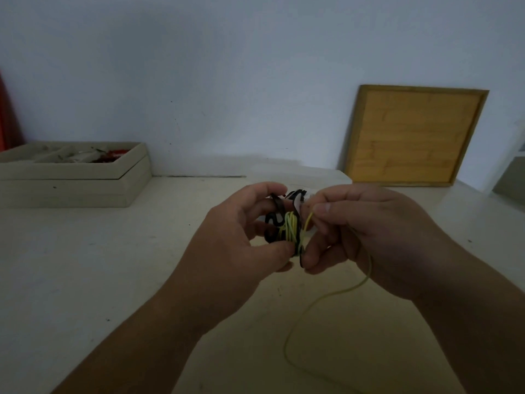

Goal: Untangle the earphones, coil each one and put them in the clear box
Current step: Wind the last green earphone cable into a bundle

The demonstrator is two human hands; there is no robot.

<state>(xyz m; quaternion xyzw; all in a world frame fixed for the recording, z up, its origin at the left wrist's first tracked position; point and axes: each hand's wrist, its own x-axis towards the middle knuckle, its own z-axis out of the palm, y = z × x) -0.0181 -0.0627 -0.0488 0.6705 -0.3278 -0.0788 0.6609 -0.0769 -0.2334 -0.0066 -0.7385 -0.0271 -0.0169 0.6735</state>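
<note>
The left hand (250, 231) is closed around a small bundle of earphones (285, 226), thumb beneath and fingers curled over the top; the bundle is a knot of black cord (272, 220) with yellow-green cord (291, 227) wound across its middle. The right hand (366, 237) sits just beside it, thumb and forefinger pinched on a strand of the yellow-green cord where it leaves the bundle; the two hands are close together, almost touching, held above the table (113, 265). From the right hand the loose tail of yellow-green cord (326, 297) drops down, curves toward the near edge and lies slack on the surface.

By my reading the task is in its early part: the two cords are not yet separated, only one length of the yellow-green one hangs free, nothing is coiled, and nothing has gone into a box. A pale, glassy shape (318, 172) sits on the table just behind the hands and may be the clear box, though the dim light makes that hard to confirm; I cannot tell whether anything is in it.

The table is off-white and scuffed, with small dark specks; at the far left stands a beige tray (85, 177) with compartments holding small items too blurred to name; at the far right a wooden framed board (412, 137) leans upright against the pale bluish wall (227, 66); a red strip (7, 115) shows at the left edge.
</note>
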